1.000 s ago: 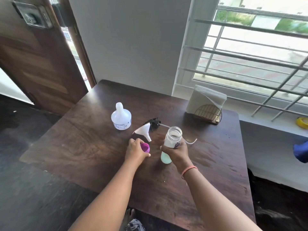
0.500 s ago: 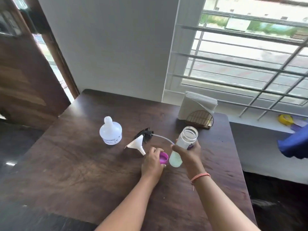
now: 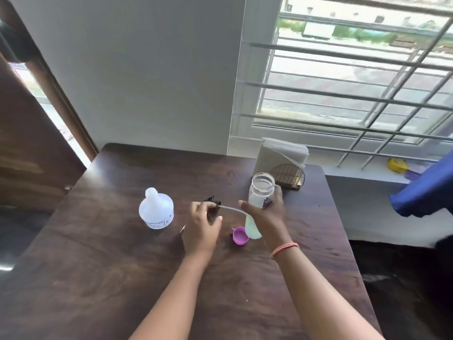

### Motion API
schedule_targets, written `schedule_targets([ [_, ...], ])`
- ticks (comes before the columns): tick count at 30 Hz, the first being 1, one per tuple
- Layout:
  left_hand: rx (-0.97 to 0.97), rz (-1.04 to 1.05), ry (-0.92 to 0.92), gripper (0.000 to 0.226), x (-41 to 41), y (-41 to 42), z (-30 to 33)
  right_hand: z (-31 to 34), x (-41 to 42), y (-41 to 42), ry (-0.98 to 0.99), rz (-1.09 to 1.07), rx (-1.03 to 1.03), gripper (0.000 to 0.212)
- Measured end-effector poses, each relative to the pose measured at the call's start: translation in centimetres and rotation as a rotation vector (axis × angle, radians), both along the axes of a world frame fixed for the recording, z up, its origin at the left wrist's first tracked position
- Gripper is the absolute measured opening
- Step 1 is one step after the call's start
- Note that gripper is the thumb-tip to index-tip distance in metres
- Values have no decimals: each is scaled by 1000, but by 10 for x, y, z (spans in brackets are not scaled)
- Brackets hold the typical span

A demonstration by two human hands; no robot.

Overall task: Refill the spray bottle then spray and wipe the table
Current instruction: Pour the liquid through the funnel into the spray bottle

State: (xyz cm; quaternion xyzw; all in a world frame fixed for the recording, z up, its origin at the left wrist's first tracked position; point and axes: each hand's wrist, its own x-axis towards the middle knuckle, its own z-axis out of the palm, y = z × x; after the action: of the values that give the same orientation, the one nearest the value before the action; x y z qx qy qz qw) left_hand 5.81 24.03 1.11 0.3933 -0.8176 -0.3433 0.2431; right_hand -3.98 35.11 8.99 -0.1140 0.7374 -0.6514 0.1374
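Right hand (image 3: 266, 217) grips the open-mouthed translucent spray bottle (image 3: 260, 200) tilted above the dark wooden table (image 3: 103, 253); left hand (image 3: 202, 225), having released the purple cap (image 3: 239, 236), now pinches the black sprayer head (image 3: 212, 204).

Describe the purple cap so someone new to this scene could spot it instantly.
Start at the dark wooden table under the barred window. Near its middle, the right hand holds an open clear spray bottle, tilted. The purple cap lies on the table just left of that bottle's base, open side up: the only purple thing on the table, much smaller than the white refill bottle further left.
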Motion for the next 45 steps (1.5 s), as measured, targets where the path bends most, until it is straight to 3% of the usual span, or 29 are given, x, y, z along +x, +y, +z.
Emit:
schedule_targets([
  [4, 77, 105, -63, 29, 26, -27, -10, 4, 6, -22, 12, 20, 22, 55],
  [10, 94, 24, -121, 10, 26, -35, -28, -1, 17, -46, 50, -96, 28, 58],
  [14, 73, -74, 59, 15, 9, -46, 1, 3, 9, -52, 56, -151, 34, 56],
  [17, 107, -62, 240, 24, -1, -59, 41, 9, 4, -61, 47, -202, -9, 56],
  [21, 95, -21, 351, 31, 11, -96, 79, 26, 5, -82, 74, -168, -39, 54],
  [27, 49, 83, 322, 43, 55, -159, 89, 34, 23, -122, 108, -50, -31, 50],
  [33, 36, 2, 253, 59, 78, -189, 76, 21, 40, -150, 103, -34, 36, 55],
  [45, 13, -75, 278, 42, 75, -189, 65, 9, 48, -161, 125, -32, 118, 57],
])
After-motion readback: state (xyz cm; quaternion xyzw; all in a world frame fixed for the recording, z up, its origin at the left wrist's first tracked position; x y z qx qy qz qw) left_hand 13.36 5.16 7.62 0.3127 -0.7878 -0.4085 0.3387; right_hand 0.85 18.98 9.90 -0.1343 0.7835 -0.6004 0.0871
